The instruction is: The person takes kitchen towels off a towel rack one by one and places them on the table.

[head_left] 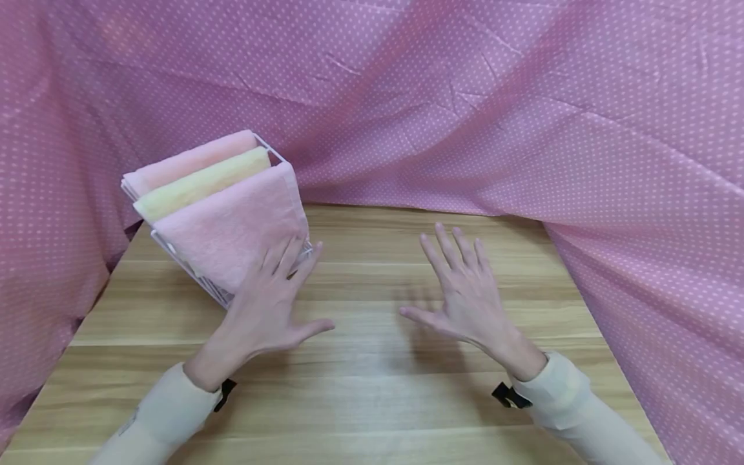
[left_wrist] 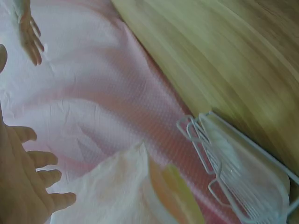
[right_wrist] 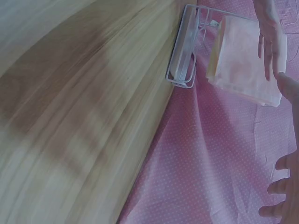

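Observation:
At the left of the head view, several folded towels hang side by side on a white wire rack (head_left: pixel 203 281): a pink towel (head_left: pixel 192 159) at the back, a pale yellow towel (head_left: pixel 205 184) in the middle and a pink towel (head_left: pixel 229 219) in front. My left hand (head_left: pixel 261 313) is spread with straight fingers and overlaps the front towel's lower edge in this view. To the right, my right hand (head_left: pixel 472 297) hovers over the table, fingers spread, holding nothing. Its shadow falls on the wood beneath.
The wooden table (head_left: pixel 360 387) carries the rack on its left part. A pink dotted cloth (head_left: pixel 407 103) hangs behind and along both sides of it. Dark straps (head_left: pixel 511 396) sit at both wrists, below light sleeves (head_left: pixel 558 391).

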